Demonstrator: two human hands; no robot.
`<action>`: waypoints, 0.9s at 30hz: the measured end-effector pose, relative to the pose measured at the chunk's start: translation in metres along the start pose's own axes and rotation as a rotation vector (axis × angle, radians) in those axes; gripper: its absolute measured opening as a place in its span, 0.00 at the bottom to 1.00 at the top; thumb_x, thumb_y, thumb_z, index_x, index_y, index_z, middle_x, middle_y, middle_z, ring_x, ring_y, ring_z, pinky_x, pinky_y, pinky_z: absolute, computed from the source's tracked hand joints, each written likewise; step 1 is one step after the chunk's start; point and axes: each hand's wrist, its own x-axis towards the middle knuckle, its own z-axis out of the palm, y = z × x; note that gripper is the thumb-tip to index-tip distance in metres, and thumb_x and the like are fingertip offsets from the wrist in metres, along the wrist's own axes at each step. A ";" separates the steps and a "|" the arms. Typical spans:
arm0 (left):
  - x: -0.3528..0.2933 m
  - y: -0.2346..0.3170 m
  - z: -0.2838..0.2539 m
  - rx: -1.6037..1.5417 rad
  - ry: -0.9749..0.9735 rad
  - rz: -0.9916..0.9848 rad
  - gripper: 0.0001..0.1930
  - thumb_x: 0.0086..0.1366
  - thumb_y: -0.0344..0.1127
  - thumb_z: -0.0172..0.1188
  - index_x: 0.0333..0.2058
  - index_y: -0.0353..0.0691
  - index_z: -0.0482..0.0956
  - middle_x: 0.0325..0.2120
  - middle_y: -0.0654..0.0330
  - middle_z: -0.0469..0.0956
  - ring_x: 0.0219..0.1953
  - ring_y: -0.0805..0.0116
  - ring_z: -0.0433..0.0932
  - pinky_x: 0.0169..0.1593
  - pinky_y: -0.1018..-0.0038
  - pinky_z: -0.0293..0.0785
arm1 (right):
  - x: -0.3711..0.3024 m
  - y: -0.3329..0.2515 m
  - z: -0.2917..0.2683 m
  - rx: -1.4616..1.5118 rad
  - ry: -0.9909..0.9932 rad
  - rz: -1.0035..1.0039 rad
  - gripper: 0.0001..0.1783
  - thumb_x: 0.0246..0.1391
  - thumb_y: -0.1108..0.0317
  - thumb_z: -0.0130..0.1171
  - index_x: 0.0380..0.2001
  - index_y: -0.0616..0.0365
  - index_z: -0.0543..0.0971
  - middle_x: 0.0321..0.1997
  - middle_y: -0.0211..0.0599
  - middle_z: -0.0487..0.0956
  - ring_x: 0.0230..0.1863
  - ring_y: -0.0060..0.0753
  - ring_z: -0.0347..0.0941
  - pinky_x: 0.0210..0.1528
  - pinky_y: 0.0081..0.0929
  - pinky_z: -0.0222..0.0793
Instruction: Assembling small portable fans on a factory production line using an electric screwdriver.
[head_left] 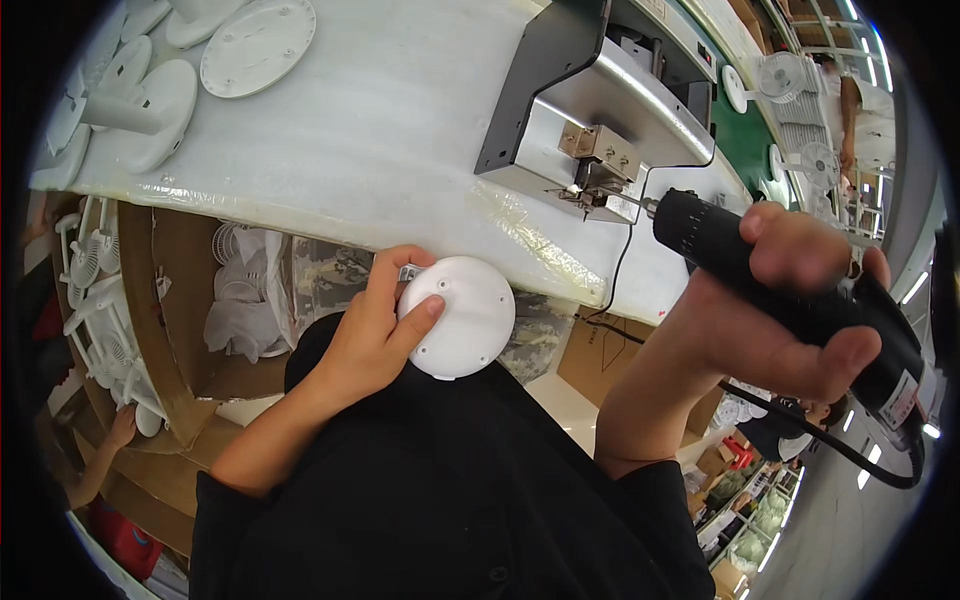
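Observation:
My left hand [378, 325] grips a round white plastic base [465, 315] over my lap, with the thumb on its face and the fingers behind. Several small screw holes dot the face near its rim. Raised at the right, my right hand [770, 300] is wrapped round a black electric screwdriver [710, 230] with a cord. The screwdriver's bit points left and reaches the metal pick-up point of a screw feeder [605, 165] on the bench. Whether a screw sits on the tip is too small to tell.
White fan stands [160, 110] and a round white disc [258, 48] lie at the bench's far left. Below the bench edge, a cardboard box [160, 310] holds fan parts. Assembled white fans [785, 78] stand on a green surface at the far right. Other people work at both sides.

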 end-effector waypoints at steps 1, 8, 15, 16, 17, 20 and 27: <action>0.001 -0.001 0.000 0.014 0.015 0.032 0.23 0.66 0.31 0.55 0.59 0.38 0.65 0.49 0.50 0.74 0.45 0.61 0.75 0.50 0.69 0.72 | 0.001 0.003 0.000 0.001 -0.027 0.014 0.30 0.52 0.41 0.50 0.52 0.49 0.73 0.26 0.26 0.72 0.20 0.23 0.68 0.30 0.28 0.66; 0.007 -0.016 0.000 -0.002 0.078 0.260 0.24 0.66 0.31 0.55 0.60 0.39 0.66 0.51 0.49 0.74 0.47 0.60 0.75 0.50 0.70 0.72 | 0.008 0.009 0.000 0.055 -0.132 0.083 0.27 0.54 0.42 0.50 0.48 0.49 0.73 0.26 0.26 0.72 0.20 0.22 0.68 0.29 0.29 0.67; 0.009 -0.005 0.007 0.063 0.091 0.201 0.24 0.65 0.32 0.56 0.60 0.38 0.67 0.52 0.50 0.75 0.46 0.62 0.77 0.48 0.72 0.73 | -0.010 0.001 0.009 0.211 -0.089 0.196 0.31 0.55 0.43 0.49 0.54 0.53 0.69 0.25 0.25 0.71 0.19 0.20 0.68 0.28 0.26 0.66; 0.009 -0.004 0.008 0.070 0.089 0.190 0.24 0.65 0.32 0.57 0.60 0.38 0.68 0.52 0.50 0.75 0.46 0.62 0.77 0.48 0.72 0.73 | -0.014 -0.002 0.017 0.210 -0.089 0.183 0.32 0.55 0.42 0.50 0.55 0.54 0.68 0.25 0.25 0.71 0.19 0.20 0.67 0.28 0.25 0.66; 0.010 -0.003 0.009 0.078 0.086 0.179 0.24 0.65 0.32 0.57 0.59 0.38 0.68 0.53 0.50 0.75 0.46 0.63 0.77 0.48 0.72 0.73 | -0.018 -0.005 0.024 0.210 -0.088 0.170 0.33 0.55 0.42 0.50 0.56 0.54 0.67 0.25 0.25 0.71 0.20 0.20 0.67 0.28 0.25 0.66; 0.015 -0.004 0.011 0.043 0.084 0.189 0.24 0.65 0.32 0.57 0.59 0.38 0.69 0.51 0.50 0.76 0.45 0.63 0.78 0.47 0.73 0.74 | -0.031 -0.008 0.038 0.245 -0.108 0.186 0.35 0.55 0.42 0.53 0.58 0.54 0.65 0.25 0.26 0.71 0.20 0.20 0.67 0.28 0.25 0.66; 0.018 0.005 0.007 -0.025 0.008 0.107 0.25 0.63 0.26 0.56 0.60 0.36 0.68 0.53 0.51 0.74 0.48 0.65 0.74 0.51 0.75 0.71 | -0.039 0.009 0.047 0.247 -0.300 0.191 0.36 0.54 0.42 0.55 0.59 0.50 0.63 0.26 0.27 0.71 0.21 0.21 0.67 0.29 0.26 0.67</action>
